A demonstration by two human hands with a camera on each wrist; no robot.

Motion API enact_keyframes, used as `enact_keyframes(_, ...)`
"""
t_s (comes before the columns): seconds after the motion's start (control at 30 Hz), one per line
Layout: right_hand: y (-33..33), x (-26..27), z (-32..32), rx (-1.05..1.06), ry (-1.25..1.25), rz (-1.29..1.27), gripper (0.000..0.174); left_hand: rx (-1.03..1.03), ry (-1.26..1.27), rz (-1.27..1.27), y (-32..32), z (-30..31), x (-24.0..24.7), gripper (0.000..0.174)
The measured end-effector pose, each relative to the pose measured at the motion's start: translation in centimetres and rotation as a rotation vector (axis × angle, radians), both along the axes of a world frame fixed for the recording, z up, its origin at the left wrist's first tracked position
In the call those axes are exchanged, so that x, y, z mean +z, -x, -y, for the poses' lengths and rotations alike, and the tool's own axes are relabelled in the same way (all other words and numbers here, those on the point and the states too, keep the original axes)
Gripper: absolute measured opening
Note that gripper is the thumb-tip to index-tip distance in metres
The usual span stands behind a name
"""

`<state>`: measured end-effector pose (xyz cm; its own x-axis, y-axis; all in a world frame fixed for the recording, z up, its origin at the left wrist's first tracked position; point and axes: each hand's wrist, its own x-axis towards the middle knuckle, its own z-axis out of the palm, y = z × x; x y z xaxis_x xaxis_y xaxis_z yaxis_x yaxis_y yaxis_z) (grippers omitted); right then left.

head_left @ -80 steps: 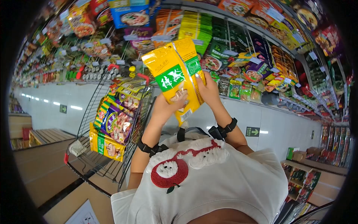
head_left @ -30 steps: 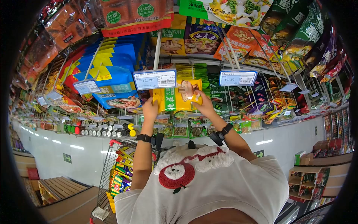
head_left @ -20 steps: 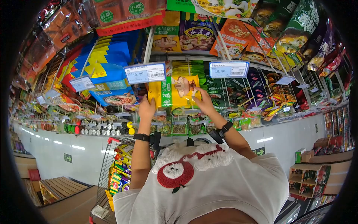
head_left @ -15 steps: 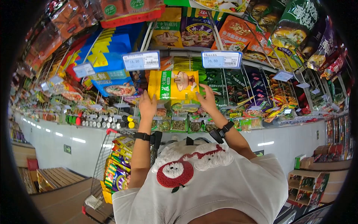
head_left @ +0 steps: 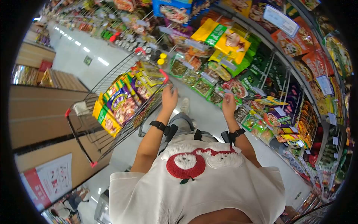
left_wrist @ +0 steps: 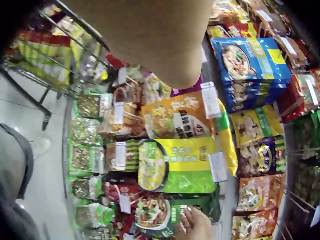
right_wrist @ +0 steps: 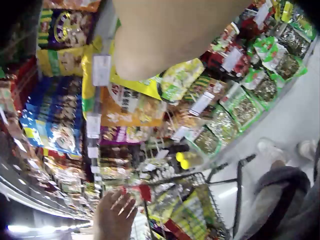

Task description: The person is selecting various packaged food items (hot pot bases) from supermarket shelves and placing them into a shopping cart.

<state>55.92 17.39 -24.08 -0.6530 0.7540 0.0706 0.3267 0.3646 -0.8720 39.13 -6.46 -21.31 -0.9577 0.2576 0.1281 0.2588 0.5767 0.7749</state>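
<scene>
Both hands are bare and hold nothing. My left hand (head_left: 169, 98) is lowered beside the red front corner of the shopping cart (head_left: 163, 76), its fingers loose; the right wrist view shows the same left hand (right_wrist: 116, 212) near that corner. My right hand (head_left: 228, 106) hangs with loosely bent fingers in front of the lower shelf of packets; the left wrist view shows this right hand (left_wrist: 195, 225) in front of a dark green packet (left_wrist: 155, 216). A yellow hotpot-base packet (head_left: 223, 39) with a green band sits on the rack over green packets, apart from both hands.
Several purple and yellow packets (head_left: 121, 104) lie in the cart at left. Blue packets (head_left: 175, 11) and price tags (head_left: 281, 20) jut from the rack. Small bags of dried goods (head_left: 203, 86) line the bottom shelf. A cardboard-coloured display (head_left: 44, 112) stands beyond the cart.
Earlier both hands gripped the yellow hotpot-base packet, first before the body, then at the rack. They have let it go there and drawn back, apart. The head view has turned and tilted down.
</scene>
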Motion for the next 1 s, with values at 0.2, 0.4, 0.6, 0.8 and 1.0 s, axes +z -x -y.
enact_keyframes(0.2,3.6,-3.9,8.7,0.424,0.195,0.081,0.012,0.292,0.107,-0.063,-1.4,11.3,0.2,0.026)
enact_keyframes(0.4,13.5,-1.8,18.6,0.775,0.34,-0.037,0.013,0.604,0.054,-0.092,-1.0,23.3,3.4,0.036)
enact_keyframes(0.6,22.0,0.1,31.8,1.053,0.758,0.02,0.02,0.942,-0.121,0.217,2.6,41.9,-3.8,0.048)
enact_keyframes(0.8,26.3,0.9,43.3,1.145,0.877,0.201,0.029,0.885,-0.616,0.566,4.6,48.3,-7.7,0.045)
enact_keyframes(1.0,27.6,-1.7,49.2,1.147,0.953,0.286,0.033,0.662,-0.652,0.973,5.2,51.3,-10.2,0.057)
